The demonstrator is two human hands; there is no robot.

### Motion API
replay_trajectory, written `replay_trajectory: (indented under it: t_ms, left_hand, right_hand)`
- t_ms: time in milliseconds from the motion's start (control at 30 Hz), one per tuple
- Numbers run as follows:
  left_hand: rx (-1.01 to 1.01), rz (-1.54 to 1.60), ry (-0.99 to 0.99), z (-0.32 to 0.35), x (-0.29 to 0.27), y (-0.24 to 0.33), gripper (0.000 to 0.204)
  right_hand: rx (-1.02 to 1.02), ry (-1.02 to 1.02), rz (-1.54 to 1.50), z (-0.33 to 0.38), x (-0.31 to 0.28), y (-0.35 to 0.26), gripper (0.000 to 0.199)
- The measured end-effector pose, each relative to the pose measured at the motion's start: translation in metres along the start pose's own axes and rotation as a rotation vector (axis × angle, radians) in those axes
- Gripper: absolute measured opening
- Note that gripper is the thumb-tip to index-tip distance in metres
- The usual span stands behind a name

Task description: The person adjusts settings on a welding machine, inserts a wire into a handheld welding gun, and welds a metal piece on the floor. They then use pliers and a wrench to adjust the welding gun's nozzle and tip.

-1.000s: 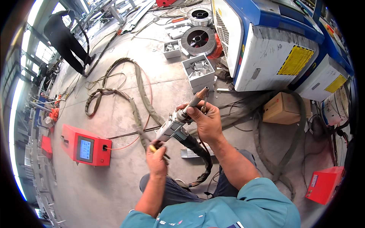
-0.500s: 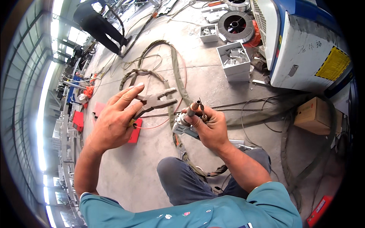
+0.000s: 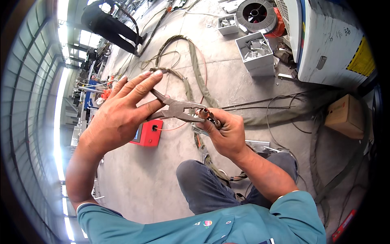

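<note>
My left hand (image 3: pixel 122 106) holds a pair of pliers (image 3: pixel 175 109) by the handles, with the thumb on the near handle and several fingers stretched out past the far one. The jaws are spread around the copper-coloured tube end (image 3: pixel 204 113) of a metal cable connector; whether they touch it I cannot tell. My right hand (image 3: pixel 226 132) is closed around that connector, thumb across its near side. A thin second metal end (image 3: pixel 216 122) sticks up beside the tube. The connector's lower part is hidden by my fingers.
Thick sleeved cables (image 3: pixel 198 75) loop over the concrete floor. A red box (image 3: pixel 150 133) stands beyond my left wrist. Grey bins of metal pieces (image 3: pixel 260 65), a wire spool (image 3: pixel 245 18), a white machine (image 3: pixel 325 49) and a cardboard box (image 3: pixel 345 118) are at right. Another person (image 3: pixel 109 24) stands far left.
The pliers have moved right and slightly down, bringing their jaws from apart to around the copper-coloured tube end. My left hand's fingers have spread more. The view has shifted slightly.
</note>
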State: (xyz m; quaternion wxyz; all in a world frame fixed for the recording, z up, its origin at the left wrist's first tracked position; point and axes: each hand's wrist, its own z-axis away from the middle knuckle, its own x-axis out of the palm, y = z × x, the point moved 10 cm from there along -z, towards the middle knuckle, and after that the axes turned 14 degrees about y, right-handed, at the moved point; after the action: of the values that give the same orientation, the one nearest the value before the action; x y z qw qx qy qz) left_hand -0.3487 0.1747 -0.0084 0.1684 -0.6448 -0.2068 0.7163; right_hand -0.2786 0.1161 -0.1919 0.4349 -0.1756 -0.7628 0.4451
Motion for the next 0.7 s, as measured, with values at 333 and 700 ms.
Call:
replay_trajectory:
  t_ms: [333,700]
  left_hand:
    - [0.105,-0.174,-0.047,-0.016,-0.026,0.009,0.04]
    - [0.137,-0.189,-0.09,-0.006,-0.02,0.008,0.045]
  right_hand:
    - [-0.076,-0.066,0.098,0.006,0.005,-0.016,0.02]
    - [-0.461,0.001,0.23,0.024,0.01,-0.035,0.043]
